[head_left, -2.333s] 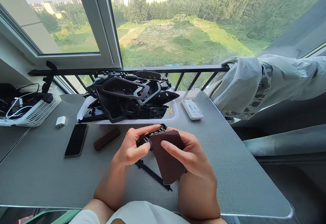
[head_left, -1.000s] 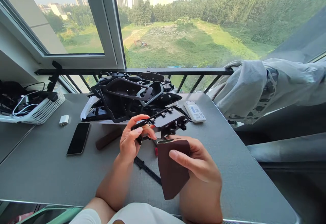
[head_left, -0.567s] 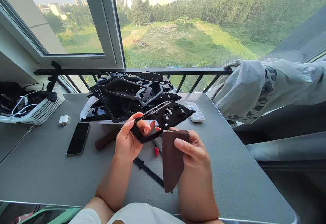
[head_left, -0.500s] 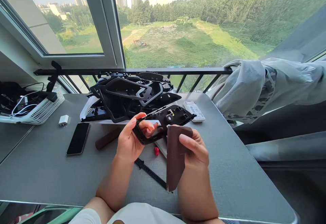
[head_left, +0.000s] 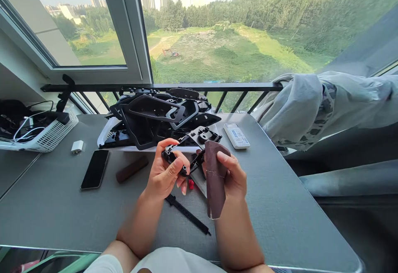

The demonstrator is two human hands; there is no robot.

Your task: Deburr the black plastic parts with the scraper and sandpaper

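My left hand (head_left: 168,169) is closed on one end of a black plastic frame (head_left: 196,141), its thumb and fingers gripping the rim around an opening. The far end of the frame tilts up and away, with clips and a round boss showing. In my right hand (head_left: 234,175) is a folded sheet of brown sandpaper (head_left: 214,182), pinched under the thumb. The sandpaper stands close against the frame's right side; whether they touch I cannot tell. Below the hands lie a thin black plastic strip (head_left: 189,216) and a small red piece (head_left: 191,184), partly hidden by my fingers.
Behind the hands, a white tray (head_left: 104,134) is heaped with black plastic parts (head_left: 149,119). On the left are a phone (head_left: 95,169), a white charger (head_left: 77,146), a brown roll (head_left: 132,169) and a white basket (head_left: 59,130). A white case (head_left: 236,136) lies right.
The black frame has been turned over in my left hand, so its underside with posts now shows. The sandpaper has shifted slightly up and narrowed to view.
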